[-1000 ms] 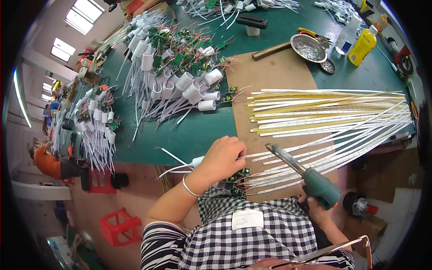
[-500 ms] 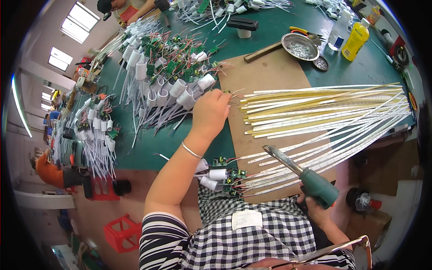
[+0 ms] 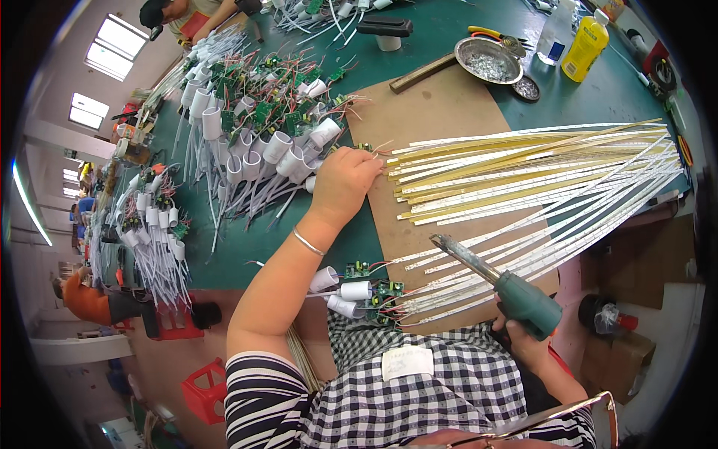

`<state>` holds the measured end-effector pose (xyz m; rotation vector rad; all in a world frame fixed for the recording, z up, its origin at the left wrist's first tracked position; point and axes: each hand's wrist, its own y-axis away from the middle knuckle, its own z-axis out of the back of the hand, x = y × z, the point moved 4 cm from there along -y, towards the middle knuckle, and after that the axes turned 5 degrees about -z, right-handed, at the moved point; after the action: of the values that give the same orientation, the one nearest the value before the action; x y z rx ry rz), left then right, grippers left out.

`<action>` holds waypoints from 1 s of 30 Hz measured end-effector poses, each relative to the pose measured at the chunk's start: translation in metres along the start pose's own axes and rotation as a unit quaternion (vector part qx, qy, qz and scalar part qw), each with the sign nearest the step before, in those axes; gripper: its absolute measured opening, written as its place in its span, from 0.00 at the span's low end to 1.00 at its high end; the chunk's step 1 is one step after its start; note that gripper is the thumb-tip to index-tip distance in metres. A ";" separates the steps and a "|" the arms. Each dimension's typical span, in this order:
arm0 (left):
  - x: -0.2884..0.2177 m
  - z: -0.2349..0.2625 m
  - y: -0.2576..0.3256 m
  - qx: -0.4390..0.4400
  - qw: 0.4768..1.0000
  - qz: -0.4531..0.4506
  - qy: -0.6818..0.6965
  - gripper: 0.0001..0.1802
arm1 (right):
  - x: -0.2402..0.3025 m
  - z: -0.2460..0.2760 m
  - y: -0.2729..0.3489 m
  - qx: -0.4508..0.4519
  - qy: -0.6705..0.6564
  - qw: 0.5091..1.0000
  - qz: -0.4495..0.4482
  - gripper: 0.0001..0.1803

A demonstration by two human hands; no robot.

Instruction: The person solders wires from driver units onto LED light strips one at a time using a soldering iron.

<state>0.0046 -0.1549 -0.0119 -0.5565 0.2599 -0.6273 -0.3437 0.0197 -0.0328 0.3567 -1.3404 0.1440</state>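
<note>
My left hand [image 3: 345, 179] is closed, pinching at a small green circuit board [image 3: 365, 147] mostly hidden by the fingers. Thin bare-ended wires [image 3: 384, 147] stick out past my fingertips, close to the left ends of a row of white and yellow LED strips [image 3: 479, 176]. In my right hand [image 3: 525, 343] is the green handle of a soldering gun [image 3: 528, 305], its metal tip pointing up and left above the nearer strips. At the table's front edge, several white lamp caps [image 3: 354, 290] with circuit boards [image 3: 389, 290] are wired to strips.
Left of the brown board [image 3: 441, 101] lies a big heap of white caps, circuit boards and cables [image 3: 262, 127]. Beyond it are a metal bowl [image 3: 488, 61], a wooden bar [image 3: 423, 73] and a yellow bottle [image 3: 585, 49]. Another person [image 3: 198, 19] works at the far left.
The whole view has shifted slightly left and up. My left fingertips have come nearer the strip ends. The soldering gun has hardly moved over the strips.
</note>
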 end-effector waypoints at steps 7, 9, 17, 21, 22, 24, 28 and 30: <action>-0.008 0.015 -0.002 0.035 0.996 0.071 0.042 0.05 | 0.003 0.001 -0.003 0.009 0.070 0.997 0.028 0.25; -0.018 0.027 0.001 0.036 0.992 0.088 0.078 0.05 | 0.001 0.002 -0.003 0.009 0.092 0.995 0.023 0.26; -0.068 0.038 0.029 0.112 0.977 0.102 0.151 0.04 | 0.000 0.001 -0.003 0.019 0.109 0.993 0.034 0.25; -0.070 0.038 0.030 0.164 0.970 0.122 0.135 0.04 | -0.001 0.001 -0.002 0.019 0.125 0.991 0.045 0.25; -0.071 0.039 0.030 0.183 0.967 0.134 0.117 0.04 | -0.002 0.001 -0.001 0.018 0.129 0.990 0.047 0.24; -0.079 0.048 0.029 0.149 0.975 0.125 0.112 0.04 | -0.003 0.003 0.001 0.021 0.136 0.990 0.043 0.24; -0.104 0.059 0.033 0.084 0.986 0.076 0.124 0.05 | -0.007 0.004 0.003 0.039 0.103 0.994 0.004 0.24; -0.109 0.057 0.038 0.089 0.985 0.075 0.127 0.08 | -0.007 0.004 0.004 0.035 0.071 0.997 -0.021 0.23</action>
<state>-0.0402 -0.0390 0.0203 -0.2810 0.4757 -0.5689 -0.3499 0.0230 -0.0380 0.4264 -1.1890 0.1785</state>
